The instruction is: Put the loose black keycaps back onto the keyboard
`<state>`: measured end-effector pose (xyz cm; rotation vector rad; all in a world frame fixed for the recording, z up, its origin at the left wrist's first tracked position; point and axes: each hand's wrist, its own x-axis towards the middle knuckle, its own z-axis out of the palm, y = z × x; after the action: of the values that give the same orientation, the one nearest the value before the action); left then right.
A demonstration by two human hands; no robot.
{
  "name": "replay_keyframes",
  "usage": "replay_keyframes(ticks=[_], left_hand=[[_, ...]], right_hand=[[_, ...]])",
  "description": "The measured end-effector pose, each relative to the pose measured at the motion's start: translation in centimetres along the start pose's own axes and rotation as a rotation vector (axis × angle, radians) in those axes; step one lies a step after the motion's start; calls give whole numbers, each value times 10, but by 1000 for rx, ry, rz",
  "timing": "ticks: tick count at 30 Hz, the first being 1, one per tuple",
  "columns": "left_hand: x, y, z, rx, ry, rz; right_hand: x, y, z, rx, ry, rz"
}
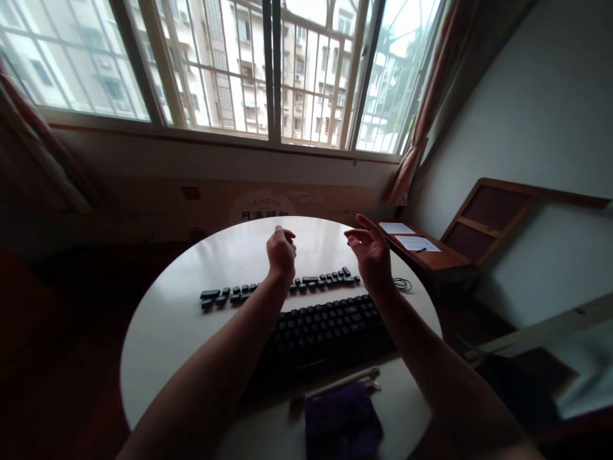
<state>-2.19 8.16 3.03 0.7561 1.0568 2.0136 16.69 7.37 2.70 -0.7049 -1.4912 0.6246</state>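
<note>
My left hand (281,252) is raised over the white round table (163,332), its fingers curled in; whatever may be inside them is hidden. To its right my right hand (374,255) is also raised, with fingers apart and nothing visible between them. Below both hands a black keyboard (330,322) lies on the table, partly covered by my left forearm. Beyond it stretch rows of loose black keycaps (311,284), which my left arm interrupts in view. Neither hand appears to touch the keyboard or the keycaps.
A purple cloth (342,418) lies at the table's near side, beside a slim light-coloured tool (340,385) with a dark end. A coiled cable (402,285) rests near the right edge. Farther right, a wooden chair (450,255) bears white papers (417,243). Behind the table is a barred window (311,83).
</note>
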Motion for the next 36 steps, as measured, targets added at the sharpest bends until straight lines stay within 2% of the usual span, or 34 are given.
replay_keyframes(ticks=[1, 3, 6, 9, 11, 14, 17, 19, 21, 23, 26, 36], left_hand=[[0, 11, 1, -31, 11, -5], [1, 39, 2, -85, -10, 32], [2, 87, -2, -97, -115, 119], [1, 128, -16, 30, -213, 176], [0, 142, -33, 145, -231, 211], [2, 136, -80, 398, -177, 288], [7, 110, -146, 808, -125, 319], [9, 92, -190, 1033, -144, 333], [8, 79, -225, 1086, -125, 313], [7, 71, -249, 1056, -104, 200], [6, 65, -264, 998, -54, 81], [14, 55, -273, 1129, -150, 104]], right_hand=[[-7, 4, 7, -27, -41, -29], [-22, 9, 14, -117, -214, -117], [-41, 10, 14, -234, -409, -312], [-49, 7, 14, -264, -426, -450], [-49, 7, 15, -265, -419, -499], [-46, 6, 14, -249, -392, -526], [-43, 5, 10, -216, -363, -518], [-42, 5, 8, -196, -359, -499], [-41, 6, 6, -189, -366, -476], [-40, 10, 5, -194, -376, -454], [-40, 16, 4, -216, -391, -422], [-42, 22, 4, -233, -423, -379]])
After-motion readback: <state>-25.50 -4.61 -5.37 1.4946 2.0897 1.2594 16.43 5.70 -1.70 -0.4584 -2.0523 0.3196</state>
